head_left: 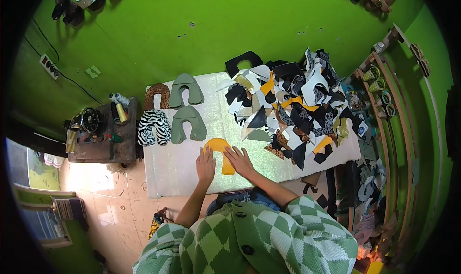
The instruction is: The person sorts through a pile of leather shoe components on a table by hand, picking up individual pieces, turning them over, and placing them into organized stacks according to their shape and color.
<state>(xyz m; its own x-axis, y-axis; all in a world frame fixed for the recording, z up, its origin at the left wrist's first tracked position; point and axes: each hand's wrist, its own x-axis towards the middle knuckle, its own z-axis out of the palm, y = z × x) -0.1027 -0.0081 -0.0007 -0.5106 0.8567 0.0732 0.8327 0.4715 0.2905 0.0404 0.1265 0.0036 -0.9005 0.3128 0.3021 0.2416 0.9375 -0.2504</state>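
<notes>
A yellow U-shaped cut-out (218,144) lies near the front edge of the white-topped table (217,94), its curve pointing away from me. Flat on its left side rests my left hand (206,164), fingers stretched forward. My right hand (239,161) lies on its right side with the fingers spread. Neither hand grips anything. Beyond my left hand are similar arched pieces: a zebra-print stack (153,119), a leopard-print piece (157,89), and two grey-green stacks, one farther back (185,82) and one nearer (186,114).
A large heap of mixed material scraps (293,102) covers the table's right half. Left of the table, a sewing machine (90,120) and thread cones (121,113) stand on a dark stand. A wooden rack (384,139) with footwear runs along the right wall.
</notes>
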